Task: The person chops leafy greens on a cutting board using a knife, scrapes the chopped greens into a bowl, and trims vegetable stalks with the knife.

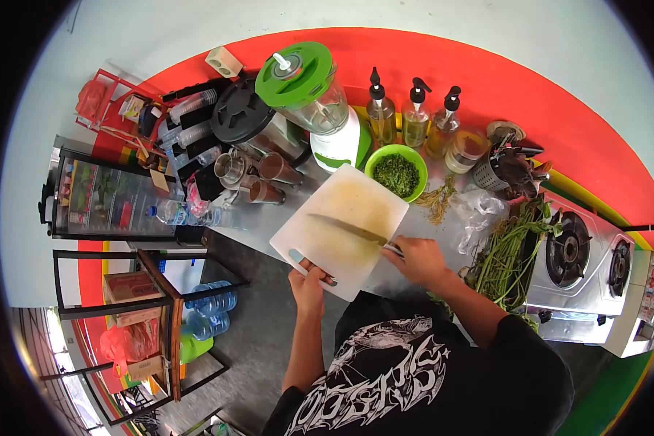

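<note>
A white cutting board (341,203) with faint green and yellow stains is held over the front edge of the metal counter. My left hand (308,285) grips it at the near left corner, fingers through the handle slot. In my right hand (418,260) is a knife (345,226), its blade lying across the board's surface and pointing left. Just beyond the board's far right corner stands a green bowl (420,168) holding chopped green leaves (395,174). Some thin roots or stems (437,200) lie to the right of the bowl.
A green-lidded blender (338,149) stands behind the board, metal cups (277,168) left of it. Pump bottles (416,120) line the wall. At right are a plastic bag (479,214), leafy stalks (509,254) and a gas stove (585,276). A water bottle (174,212) lies at left.
</note>
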Demonstrator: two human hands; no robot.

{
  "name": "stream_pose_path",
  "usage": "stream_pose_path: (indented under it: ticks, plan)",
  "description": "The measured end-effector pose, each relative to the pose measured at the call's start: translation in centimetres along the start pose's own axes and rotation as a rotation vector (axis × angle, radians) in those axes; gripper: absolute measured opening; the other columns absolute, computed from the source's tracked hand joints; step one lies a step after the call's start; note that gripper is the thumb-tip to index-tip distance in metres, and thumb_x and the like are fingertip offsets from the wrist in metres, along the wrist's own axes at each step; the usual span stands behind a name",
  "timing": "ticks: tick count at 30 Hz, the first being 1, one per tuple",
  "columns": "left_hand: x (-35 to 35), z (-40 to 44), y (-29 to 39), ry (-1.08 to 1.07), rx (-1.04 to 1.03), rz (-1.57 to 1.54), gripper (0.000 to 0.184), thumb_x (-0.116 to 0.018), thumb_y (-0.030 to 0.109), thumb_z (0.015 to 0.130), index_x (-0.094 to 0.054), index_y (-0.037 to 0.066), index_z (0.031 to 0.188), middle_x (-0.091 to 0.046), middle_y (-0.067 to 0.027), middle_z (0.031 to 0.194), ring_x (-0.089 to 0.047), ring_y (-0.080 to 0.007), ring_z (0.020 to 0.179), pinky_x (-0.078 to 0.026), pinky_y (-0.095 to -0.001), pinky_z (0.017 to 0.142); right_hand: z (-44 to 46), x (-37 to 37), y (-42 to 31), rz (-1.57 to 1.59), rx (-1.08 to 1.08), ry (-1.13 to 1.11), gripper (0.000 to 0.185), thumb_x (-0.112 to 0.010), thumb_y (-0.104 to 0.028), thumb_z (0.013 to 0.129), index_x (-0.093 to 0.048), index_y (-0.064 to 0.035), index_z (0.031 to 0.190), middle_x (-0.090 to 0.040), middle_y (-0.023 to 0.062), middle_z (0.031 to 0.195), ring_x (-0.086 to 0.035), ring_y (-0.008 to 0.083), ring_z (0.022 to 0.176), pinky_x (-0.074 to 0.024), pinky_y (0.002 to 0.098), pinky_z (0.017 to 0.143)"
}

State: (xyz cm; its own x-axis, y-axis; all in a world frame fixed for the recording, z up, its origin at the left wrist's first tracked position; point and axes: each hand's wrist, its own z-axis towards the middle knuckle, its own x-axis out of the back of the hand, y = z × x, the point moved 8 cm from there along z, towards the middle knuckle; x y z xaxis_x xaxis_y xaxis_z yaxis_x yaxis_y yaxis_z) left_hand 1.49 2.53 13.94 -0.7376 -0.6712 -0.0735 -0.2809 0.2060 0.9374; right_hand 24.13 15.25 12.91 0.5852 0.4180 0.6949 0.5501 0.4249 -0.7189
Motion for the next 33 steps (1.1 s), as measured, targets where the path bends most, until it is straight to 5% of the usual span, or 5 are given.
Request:
stream_pose_path:
  ticks: [16, 18, 21, 25, 33]
  plan:
    - [-1.2, -0.1, 0.2, -0.017, -0.016, -0.002, 0.021, -0.047, -0.007, 0.074, -0.064, -0.008, 0.086, -0.060, -0.0075, 0.071, -0.052, -0.0142, 0.055, -0.043, -0.0261, 0.055, 2.3, 2.8, 11.0, 0.163, -0.295, 0.216, 0.042, -0.064, -0.042, 0.095, -0.073, -0.0017, 0.087, -0.068, 0.0214, 0.073, -0.066, 0.0429, 0.070, -0.0503, 0.0506, 0.066]
    - [-1.8, 0.0, 0.8, -0.034, -0.023, 0.032, 0.021, -0.047, -0.007, 0.073, -0.064, -0.007, 0.084, -0.060, -0.0075, 0.070, -0.052, -0.0143, 0.056, -0.043, -0.0262, 0.055, 2.2, 2.9, 10.6, 0.186, -0.269, 0.221, 0.044, -0.063, -0.041, 0.096, -0.069, 0.0010, 0.083, -0.064, 0.0204, 0.065, -0.066, 0.0389, 0.065, -0.0493, 0.0481, 0.063]
    - [-2.8, 0.1, 1.6, -0.080, -0.022, 0.060, 0.024, -0.045, -0.007, 0.071, -0.064, -0.007, 0.085, -0.061, -0.0077, 0.070, -0.052, -0.0136, 0.056, -0.043, -0.0264, 0.053, 2.3, 1.5, 10.1, 0.552, -0.385, 0.051, 0.047, -0.057, -0.037, 0.103, -0.062, 0.0022, 0.077, -0.059, 0.0098, 0.055, -0.060, 0.0171, 0.048, -0.0468, 0.0345, 0.048]
    - [-4.0, 0.2, 2.3, -0.170, 0.024, 0.148, 0.028, -0.045, -0.007, 0.070, -0.066, -0.009, 0.089, -0.063, -0.0077, 0.071, -0.054, -0.0129, 0.056, -0.044, -0.0258, 0.053, 3.3, -0.3, 10.4, 0.820, -0.388, 0.045, 0.041, -0.045, -0.033, 0.108, -0.060, 0.0017, 0.093, -0.057, 0.0064, 0.059, -0.058, 0.0147, 0.048, -0.0444, 0.0279, 0.041]
    - [-5.9, -0.4, 1.0, -0.384, 0.064, 0.223, 0.031, -0.047, -0.007, 0.076, -0.069, -0.009, 0.098, -0.069, -0.0085, 0.078, -0.059, -0.0114, 0.061, -0.047, -0.0251, 0.056, 4.8, -0.6, 11.1, 1.046, -0.446, 0.004, 0.043, -0.042, -0.037, 0.109, -0.057, -0.0013, 0.090, -0.056, 0.0070, 0.059, -0.055, 0.0168, 0.046, -0.0491, 0.0327, 0.046]
